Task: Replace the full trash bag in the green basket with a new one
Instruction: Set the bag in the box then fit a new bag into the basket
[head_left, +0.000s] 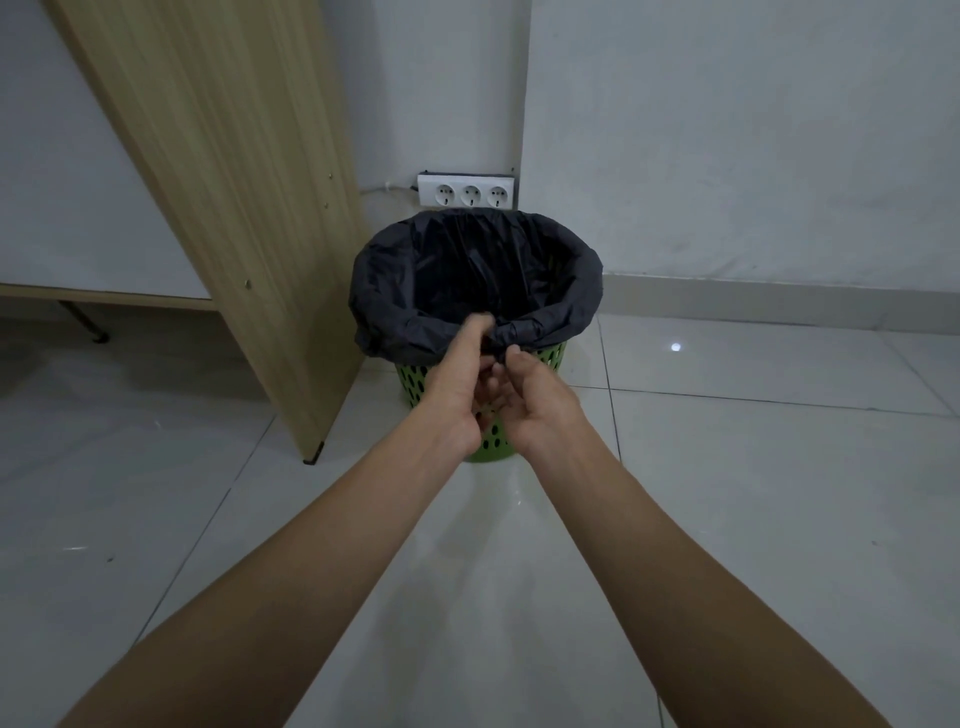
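A green perforated basket (415, 382) stands on the floor against the wall. A black trash bag (545, 291) lines it, its edge folded over the rim all round. Both my hands meet at the near side of the rim. My left hand (460, 379) pinches a bunched part of the bag's edge there. My right hand (535, 400) is just beside it, its fingertips curled on the same gathered bit of black plastic. The inside of the bag is dark and its contents cannot be seen.
A wooden desk side panel (234, 208) stands close on the basket's left. A white three-socket power strip (467, 193) sits on the wall just behind the basket. The floor (753, 493) is glossy white tile, with a wall corner behind.
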